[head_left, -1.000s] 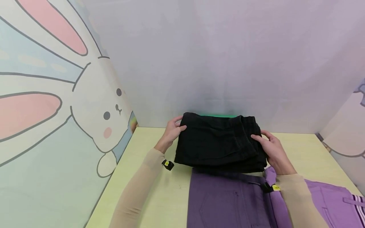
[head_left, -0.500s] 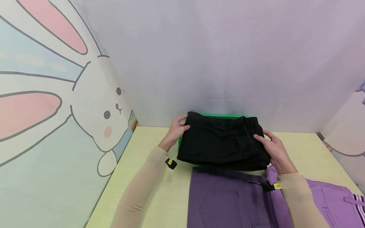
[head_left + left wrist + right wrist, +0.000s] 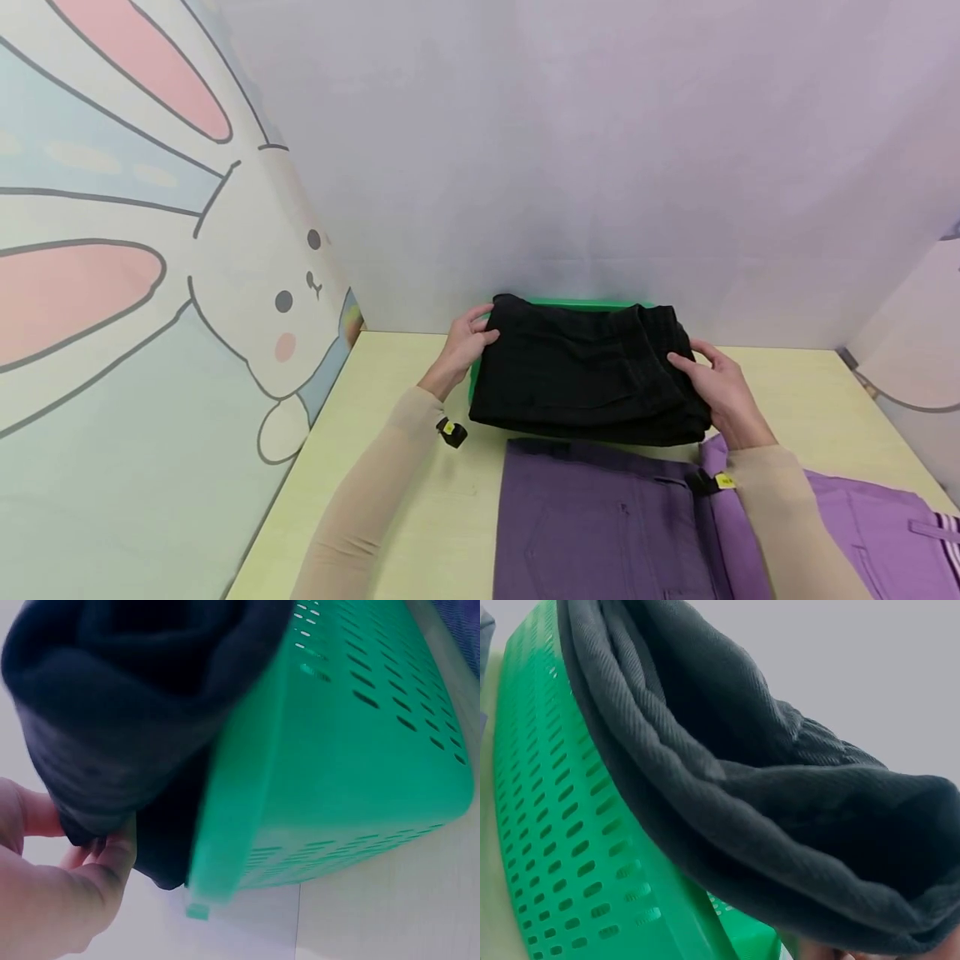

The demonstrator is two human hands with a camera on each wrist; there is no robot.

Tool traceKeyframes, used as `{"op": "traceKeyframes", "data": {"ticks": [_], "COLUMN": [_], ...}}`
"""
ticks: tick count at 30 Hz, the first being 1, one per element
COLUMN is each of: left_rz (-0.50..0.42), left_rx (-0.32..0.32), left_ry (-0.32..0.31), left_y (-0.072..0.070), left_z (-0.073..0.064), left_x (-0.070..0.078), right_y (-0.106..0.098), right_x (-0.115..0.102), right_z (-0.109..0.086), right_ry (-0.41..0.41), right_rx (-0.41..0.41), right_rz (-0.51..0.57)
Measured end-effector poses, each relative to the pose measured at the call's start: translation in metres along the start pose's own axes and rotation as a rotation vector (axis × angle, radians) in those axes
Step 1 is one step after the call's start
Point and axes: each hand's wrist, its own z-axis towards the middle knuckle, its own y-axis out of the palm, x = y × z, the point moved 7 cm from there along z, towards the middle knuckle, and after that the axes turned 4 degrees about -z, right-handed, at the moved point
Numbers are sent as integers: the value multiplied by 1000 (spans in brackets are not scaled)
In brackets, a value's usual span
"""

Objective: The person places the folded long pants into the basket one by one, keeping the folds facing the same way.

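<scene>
A folded pair of black trousers (image 3: 585,367) spans the top of a green perforated basket (image 3: 352,772) and covers most of its opening. At the trousers' left end, my left hand (image 3: 459,346) pinches the folded edge between thumb and fingers. My right hand (image 3: 720,392) grips the waistband end on the right. In the right wrist view, the layered dark cloth (image 3: 705,802) overhangs the basket's wall (image 3: 562,847), and only fingertips show at the bottom edge. Whether the trousers' weight rests on the rim, I cannot tell.
Dark purple trousers (image 3: 592,525) lie flat in front of the basket. Lighter purple trousers with a striped edge (image 3: 862,517) lie to the right, partly under my right forearm. A pale wall (image 3: 570,150) stands right behind the yellowish table (image 3: 420,517).
Both hands have shifted slightly right with the black trousers since a second ago, and more of the green rim shows. Over the last half second they have barely moved.
</scene>
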Motion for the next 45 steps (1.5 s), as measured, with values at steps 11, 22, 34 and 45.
{"op": "traceKeyframes", "data": {"ticks": [11, 22, 34, 45], "left_rz": [-16, 18, 263, 424], "left_rx": [21, 54, 103, 88], "left_ry": [0, 1, 161, 200], "left_y": [-1, -4, 2, 5], "left_z": [5, 6, 2, 1], "left_x": [-7, -9, 2, -6], "right_y": [0, 5, 11, 21], "right_x": [-8, -9, -12, -14], "right_z": [5, 12, 10, 6], "right_ry": [-17, -48, -117, -166], "right_rx": [31, 38, 135, 210], "right_rz": [-156, -195, -338, -561]}}
